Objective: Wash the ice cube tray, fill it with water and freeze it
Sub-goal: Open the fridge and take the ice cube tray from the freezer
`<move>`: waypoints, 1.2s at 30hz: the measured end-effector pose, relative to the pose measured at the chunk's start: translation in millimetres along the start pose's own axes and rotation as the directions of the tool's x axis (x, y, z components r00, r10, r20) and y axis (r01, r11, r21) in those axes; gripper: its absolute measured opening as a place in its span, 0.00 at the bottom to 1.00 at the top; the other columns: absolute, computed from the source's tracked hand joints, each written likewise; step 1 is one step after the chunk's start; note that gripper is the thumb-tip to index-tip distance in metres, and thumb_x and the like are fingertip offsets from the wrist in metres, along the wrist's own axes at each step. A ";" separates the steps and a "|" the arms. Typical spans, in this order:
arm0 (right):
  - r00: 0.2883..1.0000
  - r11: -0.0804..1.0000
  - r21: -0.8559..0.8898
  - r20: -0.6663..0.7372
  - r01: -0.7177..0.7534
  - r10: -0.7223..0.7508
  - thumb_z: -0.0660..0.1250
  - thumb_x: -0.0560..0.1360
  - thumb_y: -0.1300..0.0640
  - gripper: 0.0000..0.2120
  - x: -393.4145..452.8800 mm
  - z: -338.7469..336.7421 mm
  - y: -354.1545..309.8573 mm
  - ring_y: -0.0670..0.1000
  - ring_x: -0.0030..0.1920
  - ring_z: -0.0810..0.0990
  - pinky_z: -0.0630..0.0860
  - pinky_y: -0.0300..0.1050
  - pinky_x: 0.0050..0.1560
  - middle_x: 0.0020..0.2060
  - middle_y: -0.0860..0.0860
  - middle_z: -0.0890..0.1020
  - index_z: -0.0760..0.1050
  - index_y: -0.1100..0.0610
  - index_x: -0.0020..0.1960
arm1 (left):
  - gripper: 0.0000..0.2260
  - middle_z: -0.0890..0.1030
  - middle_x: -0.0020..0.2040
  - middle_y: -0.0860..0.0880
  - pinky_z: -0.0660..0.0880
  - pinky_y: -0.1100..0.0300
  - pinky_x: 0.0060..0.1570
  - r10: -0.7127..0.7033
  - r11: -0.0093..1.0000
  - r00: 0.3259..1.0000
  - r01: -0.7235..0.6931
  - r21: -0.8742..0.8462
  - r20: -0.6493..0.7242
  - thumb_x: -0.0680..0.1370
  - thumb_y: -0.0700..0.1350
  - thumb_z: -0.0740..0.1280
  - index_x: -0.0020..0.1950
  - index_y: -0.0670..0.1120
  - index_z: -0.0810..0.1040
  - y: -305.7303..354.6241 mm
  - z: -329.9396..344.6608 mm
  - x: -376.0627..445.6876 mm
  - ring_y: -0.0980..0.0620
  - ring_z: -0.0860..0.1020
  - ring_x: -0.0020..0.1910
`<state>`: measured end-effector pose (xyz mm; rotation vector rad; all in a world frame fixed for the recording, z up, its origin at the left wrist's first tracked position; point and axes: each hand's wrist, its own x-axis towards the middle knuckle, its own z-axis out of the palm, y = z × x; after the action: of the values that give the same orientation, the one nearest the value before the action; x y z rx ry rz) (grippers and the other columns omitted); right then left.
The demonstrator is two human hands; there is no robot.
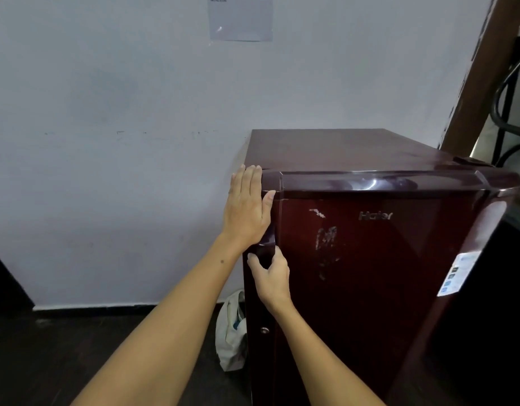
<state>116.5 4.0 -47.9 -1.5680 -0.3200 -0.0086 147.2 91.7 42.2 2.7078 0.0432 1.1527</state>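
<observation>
A small maroon fridge (378, 259) stands against the pale wall with its door closed. My left hand (247, 206) lies flat with straight fingers against the fridge's upper left corner, the thumb on the door's front edge. Just below it, my right hand (272, 278) curls its fingers round the door handle (267, 244) on the door's left edge. No ice cube tray is in view.
A white cloth bag (231, 332) sits on the dark floor in the gap left of the fridge. A brown post (481, 68) and black cables (507, 92) stand at the right. A paper sheet (240, 17) hangs on the wall above.
</observation>
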 end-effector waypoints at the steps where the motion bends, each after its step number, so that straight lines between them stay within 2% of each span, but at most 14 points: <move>1: 0.999 1.000 -0.004 0.028 -0.015 0.015 0.67 0.74 0.60 0.04 -1.3 -2.7 -2.1 0.44 0.34 0.75 0.73 0.36 0.35 0.36 0.50 0.78 0.74 0.59 0.46 | 0.28 0.67 0.72 0.39 0.54 0.49 0.75 -0.003 1.000 1.000 0.003 0.010 0.011 0.81 0.53 0.47 0.72 0.35 0.63 1.7 -2.2 -1.2 0.40 0.60 0.74; 3: 0.997 1.000 -0.005 0.067 -0.031 0.031 0.67 0.75 0.60 0.05 -6.5 -7.9 -5.7 0.42 0.36 0.76 0.73 0.32 0.35 0.38 0.49 0.79 0.73 0.60 0.48 | 0.28 0.67 0.72 0.38 0.56 0.48 0.74 -0.003 0.999 1.000 0.003 0.033 0.020 0.81 0.53 0.47 0.73 0.35 0.62 4.7 -6.8 -6.8 0.40 0.60 0.74; 9: 0.991 0.999 0.035 0.124 0.039 -0.043 0.66 0.76 0.59 0.11 -57.3 -35.5 -6.5 0.41 0.48 0.80 0.75 0.34 0.48 0.47 0.46 0.82 0.74 0.56 0.58 | 0.27 0.64 0.74 0.39 0.55 0.47 0.75 -0.003 0.999 0.999 0.005 0.048 -0.038 0.81 0.52 0.49 0.74 0.36 0.60 34.1 -32.5 -51.5 0.41 0.56 0.75; 13: 0.988 1.000 0.020 0.155 0.023 -0.026 0.66 0.77 0.57 0.09 -100.6 -64.1 -12.7 0.39 0.44 0.80 0.75 0.33 0.45 0.45 0.47 0.81 0.72 0.55 0.56 | 0.27 0.64 0.73 0.39 0.54 0.46 0.75 -0.041 0.998 0.997 0.045 0.049 -0.068 0.81 0.52 0.49 0.74 0.36 0.60 71.1 -55.2 -84.1 0.40 0.57 0.75; 17: 0.988 0.999 0.037 0.152 0.029 -0.034 0.65 0.78 0.54 0.08 -145.7 -94.5 -16.9 0.44 0.46 0.81 0.78 0.38 0.46 0.46 0.49 0.82 0.71 0.54 0.54 | 0.25 0.65 0.73 0.39 0.54 0.47 0.75 -0.036 0.995 0.995 0.045 0.087 -0.096 0.82 0.51 0.50 0.74 0.36 0.61 107.1 -76.9 -116.9 0.40 0.58 0.75; 19: 0.989 0.997 0.048 0.135 0.052 -0.058 0.65 0.78 0.53 0.07 -167.6 -111.3 -17.2 0.44 0.46 0.82 0.77 0.38 0.44 0.46 0.49 0.82 0.71 0.53 0.54 | 0.25 0.66 0.73 0.39 0.54 0.48 0.75 -0.035 0.994 0.993 0.046 0.097 -0.116 0.81 0.51 0.50 0.74 0.36 0.62 128.7 -86.8 -133.3 0.40 0.59 0.74; 22: 0.992 0.994 0.021 0.063 0.107 -0.109 0.64 0.78 0.53 0.04 -198.9 -136.1 -14.0 0.40 0.34 0.78 0.72 0.36 0.36 0.37 0.45 0.79 0.69 0.52 0.50 | 0.25 0.65 0.73 0.39 0.53 0.49 0.75 -0.050 0.993 0.991 0.062 0.099 -0.128 0.81 0.51 0.50 0.74 0.37 0.62 165.2 -99.2 -156.9 0.41 0.59 0.75; 23: 0.991 0.992 0.006 0.028 0.129 -0.129 0.64 0.79 0.53 0.04 -209.3 -144.5 -12.0 0.41 0.34 0.77 0.71 0.36 0.36 0.37 0.45 0.78 0.68 0.52 0.49 | 0.25 0.66 0.73 0.39 0.53 0.49 0.75 -0.052 0.992 0.990 0.066 0.105 -0.132 0.81 0.51 0.51 0.74 0.37 0.62 178.0 -102.8 -164.9 0.41 0.59 0.74; 27: 0.971 0.981 -0.047 -0.143 0.186 -0.191 0.62 0.79 0.52 0.06 -249.9 -178.9 -12.2 0.43 0.40 0.79 0.73 0.33 0.40 0.42 0.48 0.80 0.69 0.54 0.52 | 0.24 0.67 0.72 0.39 0.56 0.47 0.74 -0.041 0.990 0.990 0.059 0.129 -0.137 0.81 0.50 0.53 0.74 0.38 0.62 231.6 -119.5 -194.0 0.42 0.62 0.73; 29: 0.945 0.973 -0.094 -0.233 0.212 -0.229 0.60 0.78 0.46 0.13 -266.4 -199.8 -11.8 0.42 0.45 0.79 0.73 0.31 0.44 0.46 0.47 0.80 0.70 0.54 0.55 | 0.24 0.67 0.72 0.39 0.55 0.47 0.74 -0.020 0.992 0.992 0.035 0.123 -0.127 0.81 0.50 0.53 0.74 0.38 0.62 260.4 -127.9 -208.5 0.42 0.62 0.73; 32: 0.893 0.961 -0.159 -0.360 0.227 -0.270 0.55 0.77 0.41 0.23 -285.8 -234.1 -9.0 0.44 0.53 0.79 0.75 0.36 0.52 0.54 0.47 0.80 0.71 0.57 0.62 | 0.24 0.67 0.72 0.39 0.53 0.46 0.74 0.031 0.996 0.994 -0.021 0.089 -0.108 0.81 0.49 0.54 0.74 0.40 0.63 304.0 -138.0 -228.8 0.43 0.62 0.73; 34: 0.846 0.954 -0.213 -0.450 0.211 -0.288 0.54 0.78 0.42 0.27 -295.7 -257.9 -9.8 0.45 0.58 0.77 0.71 0.30 0.56 0.59 0.49 0.78 0.70 0.60 0.66 | 0.23 0.67 0.72 0.40 0.52 0.46 0.74 0.073 0.997 0.992 -0.069 0.041 -0.105 0.81 0.49 0.54 0.74 0.40 0.64 330.8 -143.5 -239.2 0.43 0.61 0.73; 36: 0.803 0.954 -0.229 -0.522 0.191 -0.286 0.53 0.78 0.40 0.29 -304.2 -282.6 -14.6 0.46 0.58 0.76 0.67 0.24 0.55 0.59 0.49 0.77 0.69 0.61 0.68 | 0.23 0.68 0.71 0.41 0.52 0.46 0.75 0.132 0.986 0.983 -0.143 -0.085 -0.128 0.81 0.49 0.53 0.73 0.40 0.65 354.8 -148.0 -248.8 0.44 0.61 0.73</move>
<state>-123.3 -332.9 -87.6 -1.6040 -0.0549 -0.6956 -149.9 -256.6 33.9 2.5894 -0.1793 1.3231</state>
